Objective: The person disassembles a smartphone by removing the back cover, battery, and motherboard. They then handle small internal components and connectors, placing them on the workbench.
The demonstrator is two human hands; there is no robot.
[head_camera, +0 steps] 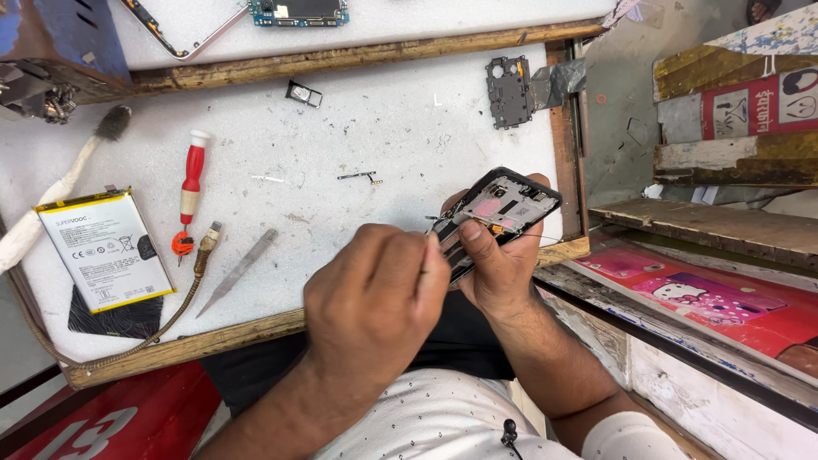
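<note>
A white work surface (358, 128) framed by a worn wooden edge fills most of the view, scratched and dusty. To its right stand stacked, weathered boards with a red and white printed sign (754, 106) at the top and a pink and red printed panel (707, 298) lying flat below. A red board with large pale figures (111, 422) shows at the lower left.

On the surface at left lies a flat phone battery (104, 249), white-labelled with a yellow border, resting partly on a black sheet. Beside it are a white-handled brush (60, 183), a braided cable (183, 290), a red and white screwdriver (189, 192) and a flat metal pry tool (239, 271). Farther back lie a dark metal bracket plate (509, 92), a small card tray (304, 94) and a thin flex strip (360, 177).

The opened phone frame (498, 213) is held over the surface's right edge. The right hand (503, 264) grips it, thumb pressed on its inner face. The left hand (375, 298) is closed, pinching a thin tool that is barely visible, against the frame.
</note>
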